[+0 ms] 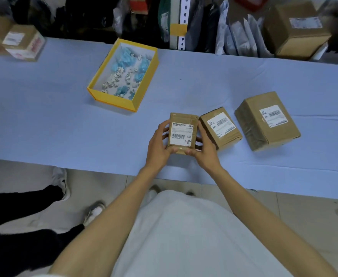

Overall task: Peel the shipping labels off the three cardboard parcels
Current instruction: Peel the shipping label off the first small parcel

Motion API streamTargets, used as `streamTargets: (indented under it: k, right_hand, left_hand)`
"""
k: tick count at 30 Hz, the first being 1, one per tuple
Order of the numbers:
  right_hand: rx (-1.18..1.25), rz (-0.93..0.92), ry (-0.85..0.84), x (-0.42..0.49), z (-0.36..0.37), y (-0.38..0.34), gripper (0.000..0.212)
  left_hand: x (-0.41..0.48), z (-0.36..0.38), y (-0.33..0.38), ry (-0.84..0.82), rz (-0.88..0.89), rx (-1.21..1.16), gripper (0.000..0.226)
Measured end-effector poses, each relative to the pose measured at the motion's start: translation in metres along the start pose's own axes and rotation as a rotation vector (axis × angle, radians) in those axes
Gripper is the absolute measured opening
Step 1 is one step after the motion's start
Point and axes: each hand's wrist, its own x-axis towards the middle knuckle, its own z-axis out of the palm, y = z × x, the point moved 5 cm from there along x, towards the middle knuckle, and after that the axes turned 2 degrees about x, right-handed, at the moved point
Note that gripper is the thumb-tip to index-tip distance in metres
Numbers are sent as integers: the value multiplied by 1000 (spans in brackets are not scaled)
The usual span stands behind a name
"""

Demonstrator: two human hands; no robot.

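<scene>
At the near middle of the blue-covered table (44,116), you hold the smallest parcel (181,118) between both hands. Your left hand (160,144) wraps its left side and your right hand (206,150) wraps its right side. The fingers of each are curled round the cardboard, with the thumbs at the lower edge. Its label (182,134) faces up at you, whole and flat, with all four edges down. Whether the parcel's underside rests on the cloth cannot be told.

Just beside your right hand sits the middle parcel (224,136), turned at an angle, its label (221,123) on top and unpeeled. The largest parcel (264,134) stands near it to the right, apart by a narrow gap, its label (273,115) also in place.

A yellow box (112,100) holding crumpled white and blue scraps lies beyond and to the left, well apart from your hands. Bare cloth runs between it and the held parcel, and to the left along the table's near edge. Two further parcels sit at the far left (23,43) and far right (296,29).
</scene>
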Motion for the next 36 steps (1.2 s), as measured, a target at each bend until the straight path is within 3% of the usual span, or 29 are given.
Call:
streamTargets:
  k: [20,26,36]
  right_hand:
    - [-33,15,12,4,-2,2,98]
    - [-37,22,12,4,-2,2,98]
    - [-40,32,14,3,-3,2,98]
  left_hand:
    - [6,6,5,4,2,177,66]
    - [3,5,3,5,-6,94,85]
    - [4,10,6,-5,22,249,69]
